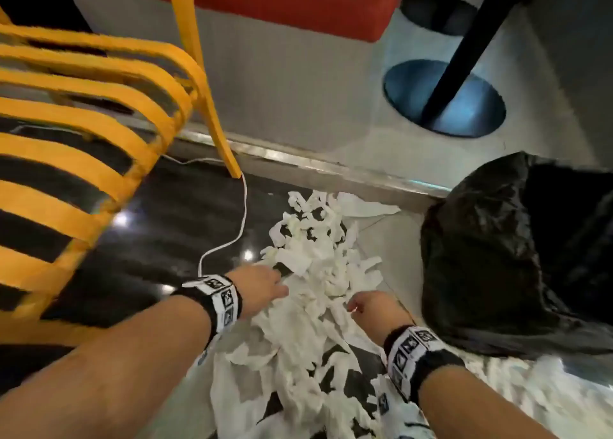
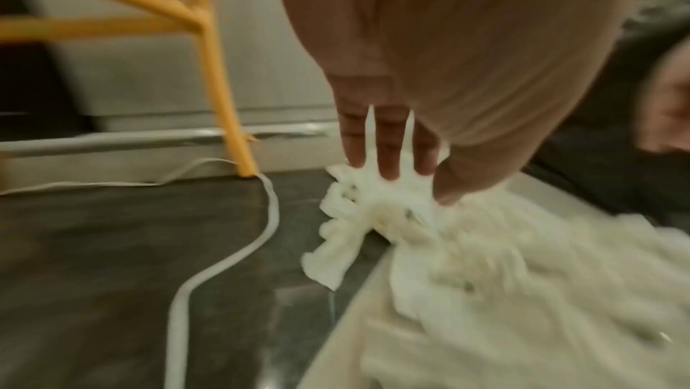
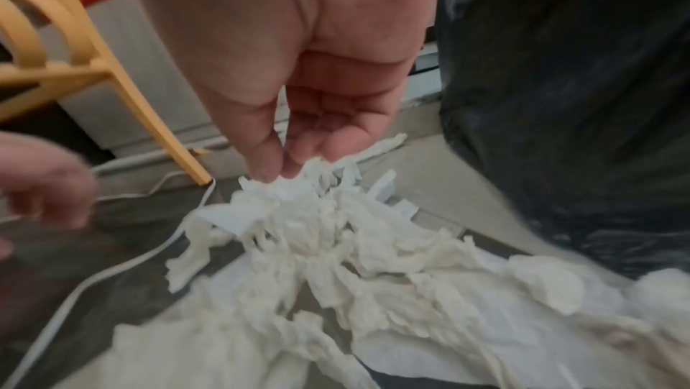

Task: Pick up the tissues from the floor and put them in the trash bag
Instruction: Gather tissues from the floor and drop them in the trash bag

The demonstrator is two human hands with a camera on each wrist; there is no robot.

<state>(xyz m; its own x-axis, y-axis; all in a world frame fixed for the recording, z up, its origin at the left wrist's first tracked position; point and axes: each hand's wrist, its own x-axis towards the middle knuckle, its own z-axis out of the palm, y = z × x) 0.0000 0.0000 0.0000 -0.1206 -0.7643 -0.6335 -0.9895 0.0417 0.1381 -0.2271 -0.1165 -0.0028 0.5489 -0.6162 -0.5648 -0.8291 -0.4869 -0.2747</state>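
A heap of torn white tissues [image 1: 315,272] lies on the floor in the middle of the head view. To its right stands a black trash bag [image 1: 497,256], its mouth facing the heap. My left hand [image 1: 265,286] reaches over the heap's left side. In the left wrist view its straight fingers [image 2: 388,159] point down and their tips touch the tissues [image 2: 373,206]. My right hand [image 1: 368,306] hovers over the heap beside the bag [image 3: 560,100]. Its thumb and loosely bent fingertips [image 3: 269,168] brush the top tissues [image 3: 298,218], and its palm is empty.
A yellow slatted chair [image 1: 83,139] stands to the left, one leg by the heap. A white cable [image 1: 240,219] snakes across the dark floor past that leg. Behind run a metal floor strip [image 1: 298,159], a red seat [image 1: 282,0] and a black table post [image 1: 464,56].
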